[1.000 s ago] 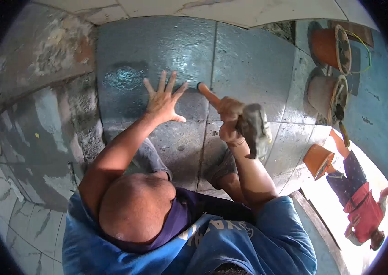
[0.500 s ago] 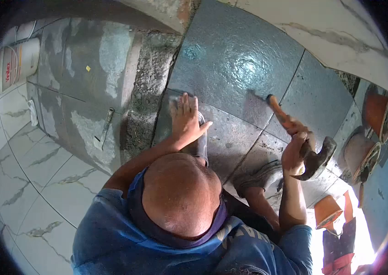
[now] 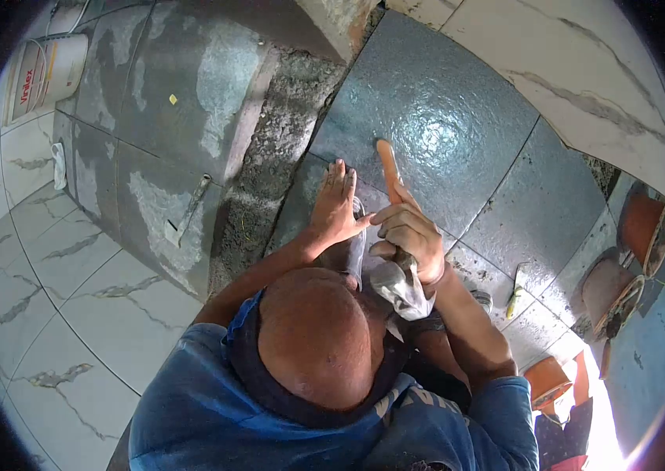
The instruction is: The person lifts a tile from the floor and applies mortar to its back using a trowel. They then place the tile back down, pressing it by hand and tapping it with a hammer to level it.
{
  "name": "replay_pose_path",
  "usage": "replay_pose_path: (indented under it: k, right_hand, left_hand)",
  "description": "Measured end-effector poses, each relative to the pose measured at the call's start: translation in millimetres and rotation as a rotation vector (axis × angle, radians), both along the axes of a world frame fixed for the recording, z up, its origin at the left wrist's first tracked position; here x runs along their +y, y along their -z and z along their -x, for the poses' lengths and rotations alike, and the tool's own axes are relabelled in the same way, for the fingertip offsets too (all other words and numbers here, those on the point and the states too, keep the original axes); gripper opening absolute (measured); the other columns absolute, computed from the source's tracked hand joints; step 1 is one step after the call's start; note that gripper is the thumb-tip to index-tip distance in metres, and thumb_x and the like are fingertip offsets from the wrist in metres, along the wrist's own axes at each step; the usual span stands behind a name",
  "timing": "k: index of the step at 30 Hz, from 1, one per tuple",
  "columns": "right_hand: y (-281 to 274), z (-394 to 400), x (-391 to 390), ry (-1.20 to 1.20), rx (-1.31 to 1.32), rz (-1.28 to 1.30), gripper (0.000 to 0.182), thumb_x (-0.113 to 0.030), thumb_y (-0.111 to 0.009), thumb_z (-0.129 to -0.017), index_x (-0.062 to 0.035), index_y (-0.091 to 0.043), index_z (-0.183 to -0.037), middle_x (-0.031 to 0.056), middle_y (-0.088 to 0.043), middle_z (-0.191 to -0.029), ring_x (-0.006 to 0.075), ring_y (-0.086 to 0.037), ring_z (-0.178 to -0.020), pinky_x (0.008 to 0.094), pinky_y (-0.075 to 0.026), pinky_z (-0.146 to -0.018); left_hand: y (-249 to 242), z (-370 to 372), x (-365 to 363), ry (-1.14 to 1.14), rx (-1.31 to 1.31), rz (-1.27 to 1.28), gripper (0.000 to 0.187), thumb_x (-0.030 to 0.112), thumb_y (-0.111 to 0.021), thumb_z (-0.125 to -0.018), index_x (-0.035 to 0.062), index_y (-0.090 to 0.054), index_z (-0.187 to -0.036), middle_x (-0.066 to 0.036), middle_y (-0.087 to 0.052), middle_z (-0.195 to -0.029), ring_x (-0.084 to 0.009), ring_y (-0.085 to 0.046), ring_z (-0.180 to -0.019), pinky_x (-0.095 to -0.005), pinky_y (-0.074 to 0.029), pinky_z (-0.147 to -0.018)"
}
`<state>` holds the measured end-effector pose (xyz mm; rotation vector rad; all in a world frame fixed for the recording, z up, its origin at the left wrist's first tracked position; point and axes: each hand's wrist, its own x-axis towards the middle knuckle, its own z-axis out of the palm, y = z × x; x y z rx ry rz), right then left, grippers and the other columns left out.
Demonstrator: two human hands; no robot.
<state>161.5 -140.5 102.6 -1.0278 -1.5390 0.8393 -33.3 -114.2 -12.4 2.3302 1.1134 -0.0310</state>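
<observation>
My left hand (image 3: 334, 208) lies on the edge of a grey floor tile (image 3: 426, 94), fingers stretched out and thumb apart. Just to its right, my right hand (image 3: 415, 239) is wrapped around a hammer, near its head. The hammer's orange handle (image 3: 388, 165) points away from me, with its butt end over the wet, shiny tile. Below my fist the hammer's head end looks pale and glaring (image 3: 401, 289). Thin joints separate the big tile from the neighbouring grey tiles (image 3: 536, 184).
A rough mortar strip (image 3: 281, 118) runs left of the tiles. A long-handled tool (image 3: 188, 210) lies on the grey floor further left, and a white bucket (image 3: 45, 78) stands at the upper left. Orange buckets (image 3: 646, 228) line the right side. A yellow-handled tool (image 3: 514, 301) lies nearby.
My right hand has swung the hammer left, from over the right tiles to beside my left hand. My left hand stays flat on the tile. The whole view has shifted slightly.
</observation>
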Motion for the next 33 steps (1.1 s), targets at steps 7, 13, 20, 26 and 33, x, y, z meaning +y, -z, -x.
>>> replay_pose_path:
  k: [7, 13, 20, 26, 33]
  right_hand:
    - [-2.4, 3.3, 0.0, -0.027, -0.03, 0.0, 0.025, -0.009, -0.077, -0.072, -0.003, -0.053, -0.073, 0.0101, -0.06, -0.077, 0.0284, -0.062, -0.074, 0.0526, -0.044, -0.098]
    - [13.4, 2.0, 1.8, -0.129, -0.131, -0.073, 0.03, -0.006, -0.078, -0.068, -0.0005, -0.049, -0.072, 0.0102, -0.051, -0.071, 0.0306, -0.058, -0.073, 0.0512, -0.05, -0.085]
    - [12.8, 2.6, 4.1, -0.146, -0.126, -0.078, 0.028, -0.017, -0.076, -0.067, -0.0011, -0.055, -0.074, 0.0108, -0.05, -0.07, 0.0303, -0.056, -0.07, 0.0432, -0.049, -0.076]
    - [-15.5, -17.2, -14.2, -0.046, -0.258, -0.078, 0.033, -0.024, -0.076, -0.07, -0.0051, -0.049, -0.066, 0.0111, -0.051, -0.071, 0.0315, -0.057, -0.075, 0.0436, -0.049, -0.078]
    - [-39.3, -69.2, -101.8, -0.174, -0.346, 0.025, 0.04, -0.03, -0.077, -0.071, -0.0073, -0.045, -0.065, 0.0072, -0.048, -0.068, 0.0299, -0.058, -0.075, 0.0476, -0.051, -0.081]
  left_hand:
    - [2.6, 1.0, -1.0, -0.002, -0.012, 0.001, 0.095, 0.047, -0.071, -0.077, -0.0158, -0.03, -0.136, -0.042, -0.022, -0.143, -0.0543, -0.022, -0.136, -0.0556, -0.02, -0.113]
    - [-0.4, 1.3, 1.3, 0.002, -0.002, 0.025, 0.097, 0.049, -0.069, -0.077, -0.016, -0.029, -0.137, -0.041, -0.019, -0.144, -0.054, -0.02, -0.136, -0.0566, -0.019, -0.113]
    - [6.3, 6.6, -5.2, 0.017, -0.072, -0.007, 0.099, 0.053, -0.067, -0.077, -0.0153, -0.029, -0.138, -0.041, -0.018, -0.145, -0.0533, -0.019, -0.137, -0.0559, -0.017, -0.113]
    - [18.0, 8.4, 5.5, -0.131, -0.116, -0.038, 0.078, 0.052, -0.067, -0.08, -0.0075, -0.051, -0.128, -0.032, -0.042, -0.138, -0.0483, -0.04, -0.129, -0.0538, -0.028, -0.108]
    - [10.9, 12.1, 66.7, -0.065, 0.023, -0.199, 0.06, 0.039, -0.071, -0.081, 0.0073, -0.056, -0.129, -0.017, -0.041, -0.145, -0.039, -0.042, -0.129, -0.0499, -0.034, -0.105]
